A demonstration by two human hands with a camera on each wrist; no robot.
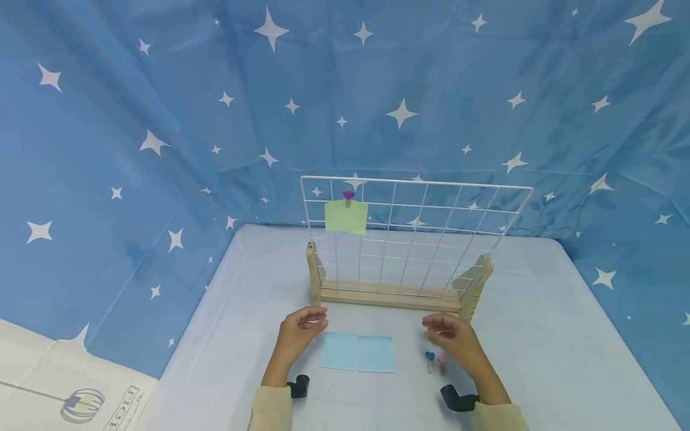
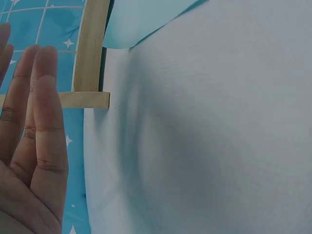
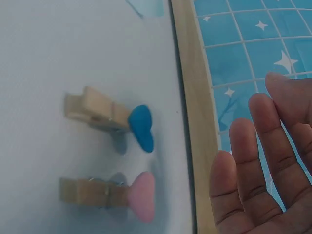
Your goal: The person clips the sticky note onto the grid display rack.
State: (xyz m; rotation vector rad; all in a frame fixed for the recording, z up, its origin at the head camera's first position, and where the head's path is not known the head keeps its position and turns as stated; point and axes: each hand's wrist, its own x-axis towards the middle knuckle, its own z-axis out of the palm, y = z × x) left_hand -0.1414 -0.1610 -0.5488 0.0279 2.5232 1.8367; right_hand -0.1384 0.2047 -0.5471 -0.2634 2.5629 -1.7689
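Head view: left hand (image 1: 299,334) and right hand (image 1: 455,341), loose and empty before the rack (image 1: 390,299), should pinch one note (image 1: 376,354) edgewise.

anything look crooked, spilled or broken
Nothing clearly stands out. The pale green paper note hangs from the white wire grid by a purple heart-topped clip; two light blue paper notes lie side by side; a blue-heart wooden clothespin and a pink-heart wooden clothespin lie close together. No spill or breakage shows.

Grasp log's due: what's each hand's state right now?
Left hand: open, holding nothing.
Right hand: open, holding nothing, near the pink-heart clothespin.
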